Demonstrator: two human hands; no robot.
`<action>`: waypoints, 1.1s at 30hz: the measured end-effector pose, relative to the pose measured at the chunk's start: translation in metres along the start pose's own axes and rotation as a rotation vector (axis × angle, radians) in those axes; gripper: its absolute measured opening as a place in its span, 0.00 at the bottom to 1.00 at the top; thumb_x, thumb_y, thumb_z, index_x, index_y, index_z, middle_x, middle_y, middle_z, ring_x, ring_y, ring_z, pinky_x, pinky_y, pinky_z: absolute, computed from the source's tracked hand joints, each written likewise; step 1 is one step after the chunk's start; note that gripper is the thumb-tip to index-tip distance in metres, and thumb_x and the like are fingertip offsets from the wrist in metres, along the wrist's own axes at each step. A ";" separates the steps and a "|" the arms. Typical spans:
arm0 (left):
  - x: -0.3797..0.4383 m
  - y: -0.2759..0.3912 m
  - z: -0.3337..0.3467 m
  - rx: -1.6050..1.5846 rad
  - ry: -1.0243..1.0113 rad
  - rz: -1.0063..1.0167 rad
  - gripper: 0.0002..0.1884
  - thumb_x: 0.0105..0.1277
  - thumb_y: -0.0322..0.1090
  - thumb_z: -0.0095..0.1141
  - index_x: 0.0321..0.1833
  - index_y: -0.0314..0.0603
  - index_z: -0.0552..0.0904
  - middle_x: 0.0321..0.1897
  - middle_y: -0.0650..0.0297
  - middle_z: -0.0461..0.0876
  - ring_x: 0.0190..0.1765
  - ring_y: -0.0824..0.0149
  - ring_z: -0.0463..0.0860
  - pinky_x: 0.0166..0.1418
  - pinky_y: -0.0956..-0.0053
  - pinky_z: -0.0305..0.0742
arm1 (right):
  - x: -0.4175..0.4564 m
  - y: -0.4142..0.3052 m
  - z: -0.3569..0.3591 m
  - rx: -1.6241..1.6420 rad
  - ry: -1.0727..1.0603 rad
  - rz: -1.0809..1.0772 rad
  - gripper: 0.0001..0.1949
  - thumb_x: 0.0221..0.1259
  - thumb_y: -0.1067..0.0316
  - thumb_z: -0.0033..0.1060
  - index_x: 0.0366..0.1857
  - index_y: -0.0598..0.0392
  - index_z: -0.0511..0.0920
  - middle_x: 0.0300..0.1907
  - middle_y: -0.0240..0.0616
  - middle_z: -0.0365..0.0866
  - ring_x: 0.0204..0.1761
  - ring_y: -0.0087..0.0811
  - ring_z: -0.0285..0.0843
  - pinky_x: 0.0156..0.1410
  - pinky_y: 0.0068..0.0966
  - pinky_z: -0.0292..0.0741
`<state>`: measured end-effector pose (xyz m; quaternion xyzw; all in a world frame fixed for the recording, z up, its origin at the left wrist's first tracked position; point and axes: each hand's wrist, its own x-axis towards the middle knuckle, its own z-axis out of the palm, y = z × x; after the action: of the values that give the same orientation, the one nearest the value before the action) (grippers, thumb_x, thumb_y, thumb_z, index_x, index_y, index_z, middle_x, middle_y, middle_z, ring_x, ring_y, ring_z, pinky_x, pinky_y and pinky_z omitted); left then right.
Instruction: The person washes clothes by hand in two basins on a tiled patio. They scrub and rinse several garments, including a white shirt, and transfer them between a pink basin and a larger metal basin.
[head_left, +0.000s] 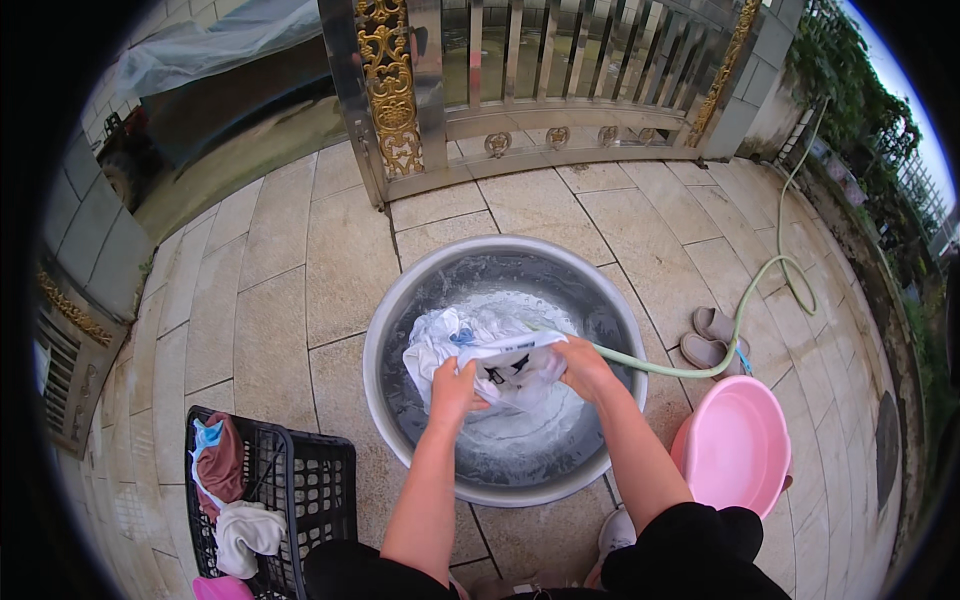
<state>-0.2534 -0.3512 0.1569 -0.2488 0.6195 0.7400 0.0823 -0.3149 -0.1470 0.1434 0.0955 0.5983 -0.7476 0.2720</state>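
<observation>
A white cloth garment (521, 367) with dark printed marks is stretched between my two hands above a large round metal basin (379, 420). My left hand (454, 390) grips its left edge. Its upper right corner is pinched in my right hand (585, 367). Below and to the left, more wet white laundry (431, 337) with a bluish patch lies in the basin's water (525, 450). A pale green hose (645, 365) runs over the basin's right rim, and its end is hidden behind the garment.
On the left stands a black plastic crate (322, 480) with a reddish-brown cloth (223, 457) and a greyish-white cloth (247, 536). A pink plastic tub (735, 450) and brown slip-on shoes (705, 349) are at the right. Beyond the basin rises a metal gate (555, 127).
</observation>
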 end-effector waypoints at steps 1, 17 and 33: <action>0.003 -0.027 0.009 -0.068 0.003 -0.060 0.14 0.62 0.30 0.44 0.47 0.29 0.67 0.34 0.49 0.76 0.27 0.58 0.82 0.24 0.67 0.81 | -0.001 0.023 -0.016 -0.113 0.047 0.028 0.19 0.61 0.61 0.46 0.52 0.60 0.68 0.47 0.43 0.74 0.48 0.35 0.73 0.52 0.32 0.71; 0.017 -0.141 0.010 -0.227 -0.362 -0.591 0.35 0.61 0.41 0.55 0.65 0.34 0.53 0.60 0.47 0.60 0.61 0.46 0.63 0.55 0.49 0.69 | 0.043 0.203 -0.060 -0.137 0.763 0.183 0.23 0.59 0.56 0.50 0.54 0.61 0.67 0.48 0.51 0.72 0.47 0.39 0.72 0.49 0.32 0.69; 0.059 -0.178 0.025 -0.915 -0.062 -0.433 0.13 0.61 0.40 0.50 0.39 0.36 0.77 0.31 0.59 0.80 0.31 0.63 0.80 0.35 0.68 0.75 | -0.001 0.113 0.061 -0.944 0.542 -0.295 0.20 0.56 0.47 0.47 0.20 0.55 0.77 0.22 0.52 0.76 0.27 0.54 0.74 0.34 0.43 0.70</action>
<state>-0.2343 -0.2992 -0.0244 -0.3601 0.1634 0.9086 0.1346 -0.2439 -0.2196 0.0651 0.0673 0.9234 -0.3776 0.0143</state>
